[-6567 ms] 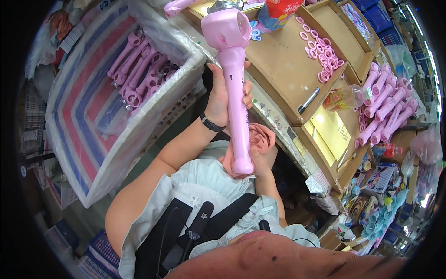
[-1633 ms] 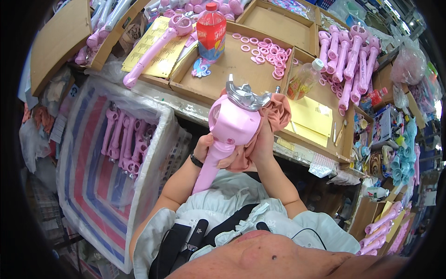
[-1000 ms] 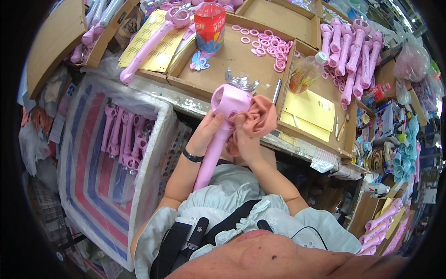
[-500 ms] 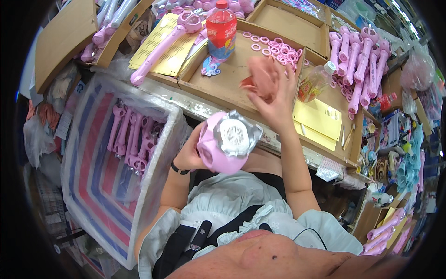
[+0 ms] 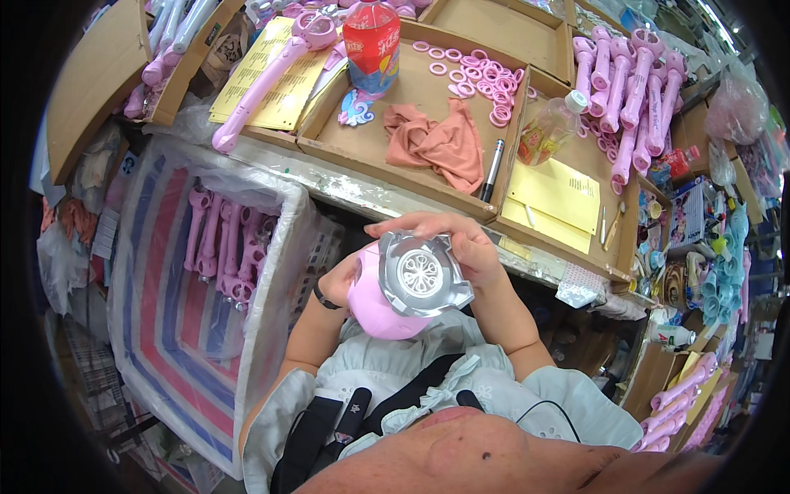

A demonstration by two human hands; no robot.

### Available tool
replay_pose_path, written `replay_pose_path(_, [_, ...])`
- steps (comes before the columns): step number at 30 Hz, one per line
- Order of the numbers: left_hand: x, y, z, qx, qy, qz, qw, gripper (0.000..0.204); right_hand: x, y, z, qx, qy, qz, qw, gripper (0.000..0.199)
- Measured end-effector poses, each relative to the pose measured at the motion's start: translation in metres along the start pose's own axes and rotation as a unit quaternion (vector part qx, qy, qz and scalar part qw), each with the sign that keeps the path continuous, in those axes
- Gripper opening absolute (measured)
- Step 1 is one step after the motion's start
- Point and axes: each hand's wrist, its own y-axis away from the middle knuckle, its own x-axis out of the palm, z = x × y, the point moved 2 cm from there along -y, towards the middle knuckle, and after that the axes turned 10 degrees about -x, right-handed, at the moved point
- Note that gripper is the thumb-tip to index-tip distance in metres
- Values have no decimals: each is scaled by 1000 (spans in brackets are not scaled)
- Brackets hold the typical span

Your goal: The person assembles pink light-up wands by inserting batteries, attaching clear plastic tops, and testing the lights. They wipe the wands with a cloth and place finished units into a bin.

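My left hand [image 5: 336,281] is wrapped round the side of a pink plastic toy with a silver star-shaped rim [image 5: 387,306]. A round white openwork disc sits in the middle of its shiny rim, turned up towards me. From the upper right, my right hand [image 5: 471,249] closes on the rim, its fingers bent over the far edge. The toy is above my lap, and its underside is hidden. Beyond my hands, a crumpled salmon-coloured cloth [image 5: 440,146] lies in a cardboard tray [image 5: 362,159], beside a marker pen [image 5: 492,171].
Pink rings [image 5: 492,78], a red-labelled bottle [image 5: 372,49] and a blue-white ornament [image 5: 356,108] share that tray. Rightward are a clear bottle [image 5: 547,132], yellow sheets [image 5: 555,198] and piled pink wands [image 5: 629,90]. A striped, plastic-lined bin [image 5: 156,329] at left holds more wands.
My right hand has let go of the salmon cloth, now lying in the tray, and has come down onto the toy's rim. The toy has shifted slightly downward; the marker pen is now uncovered.
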Motion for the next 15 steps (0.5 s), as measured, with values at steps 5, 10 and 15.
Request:
replay_pose_path(5, [5, -5, -3, 21, -6, 86, 996, 78, 7, 10, 9, -19, 63, -16, 998, 32])
replay_pose_path(10, [13, -5, 3, 2, 135, -44, 990, 61, 13, 13, 6, -15, 48, -73, 996, 31])
replay_pose_path(15, [30, -4, -26, -65, -118, -165, 977, 45, 10, 9, 0, -38, 56, -93, 993, 36])
